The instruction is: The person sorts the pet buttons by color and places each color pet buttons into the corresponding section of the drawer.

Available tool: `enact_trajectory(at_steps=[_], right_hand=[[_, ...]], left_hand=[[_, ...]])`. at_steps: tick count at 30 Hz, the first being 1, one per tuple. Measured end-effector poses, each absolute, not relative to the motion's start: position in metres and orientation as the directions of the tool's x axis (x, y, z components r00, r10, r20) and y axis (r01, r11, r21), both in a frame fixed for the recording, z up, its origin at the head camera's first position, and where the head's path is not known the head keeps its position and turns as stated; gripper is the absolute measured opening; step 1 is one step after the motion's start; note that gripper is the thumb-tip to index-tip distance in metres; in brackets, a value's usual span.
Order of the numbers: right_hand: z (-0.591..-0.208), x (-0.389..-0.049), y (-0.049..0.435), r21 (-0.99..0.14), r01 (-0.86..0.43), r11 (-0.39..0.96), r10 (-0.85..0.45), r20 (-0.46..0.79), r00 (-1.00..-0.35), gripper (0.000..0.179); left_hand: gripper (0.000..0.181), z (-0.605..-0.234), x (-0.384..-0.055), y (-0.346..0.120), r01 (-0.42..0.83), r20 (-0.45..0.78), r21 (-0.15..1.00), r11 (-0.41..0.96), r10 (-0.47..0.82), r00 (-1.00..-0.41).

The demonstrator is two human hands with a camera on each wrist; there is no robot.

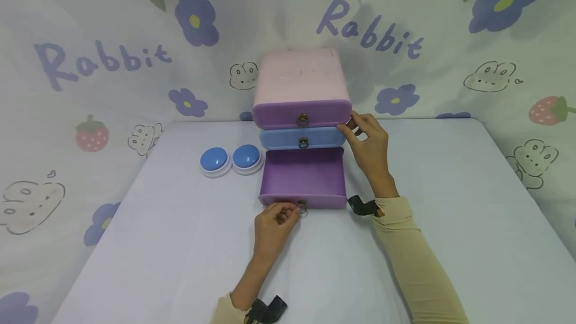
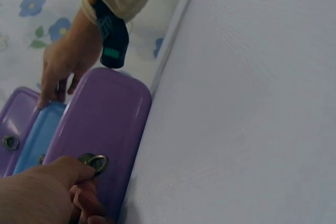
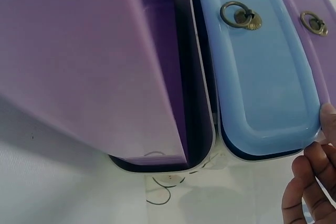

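A small drawer cabinet (image 1: 301, 74) with a pink top stands at the back of the table. Its bottom purple drawer (image 1: 326, 202) is pulled out, and nothing lies inside it. My left hand (image 1: 272, 229) pinches the brass ring pull (image 2: 98, 163) on that drawer's front. Above it, the blue drawer (image 3: 262, 82) and the top purple drawer (image 1: 276, 115) are in, each with a ring pull. My right hand (image 1: 371, 149) holds the cabinet's right side, thumb at the blue drawer's front corner and fingers curled by the side wall.
Two round blue push buttons, one (image 1: 214, 159) beside the other (image 1: 246, 156), sit on white bases left of the cabinet. A white cloth covers the table (image 1: 171, 244). Behind it hangs a curtain (image 1: 279, 9) printed with flowers and rabbits.
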State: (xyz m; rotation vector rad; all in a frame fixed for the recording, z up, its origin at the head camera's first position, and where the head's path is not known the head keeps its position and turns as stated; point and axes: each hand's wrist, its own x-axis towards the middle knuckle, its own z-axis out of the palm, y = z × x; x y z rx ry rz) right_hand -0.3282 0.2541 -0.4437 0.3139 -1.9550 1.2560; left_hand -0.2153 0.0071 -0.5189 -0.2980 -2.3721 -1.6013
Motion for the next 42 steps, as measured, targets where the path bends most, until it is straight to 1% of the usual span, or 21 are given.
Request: enact_trajectory(at_steps=[7,15,25,35,42], right_hand=[[-0.443,-0.328,0.256,-0.639,-0.58,0.506,0.175,0.734,-0.656,0.045],[-0.442,-0.33,0.255,-0.65,-0.574,0.498,0.174,0.724,-0.668,0.044],[-0.444,-0.328,0.258,-0.651,-0.573,0.497,0.168,0.72,-0.673,0.044],[-0.441,-0.33,0.255,-0.643,-0.608,0.465,0.181,0.742,-0.646,0.045],[-0.445,-0.33,0.256,-0.65,-0.593,0.475,0.173,0.73,-0.662,0.046]], left_hand=[[0.005,-0.521,-0.214,0.007,0.329,0.347,0.867,0.374,0.022,-0.938],[0.005,-0.52,-0.214,0.006,0.339,0.354,0.86,0.382,0.031,-0.935],[0.006,-0.525,-0.212,0.005,0.312,0.33,0.871,0.38,0.021,-0.944],[0.006,-0.523,-0.205,0.004,0.309,0.323,0.864,0.397,0.035,-0.946],[0.006,-0.525,-0.198,0.004,0.296,0.311,0.859,0.418,0.033,-0.95]])
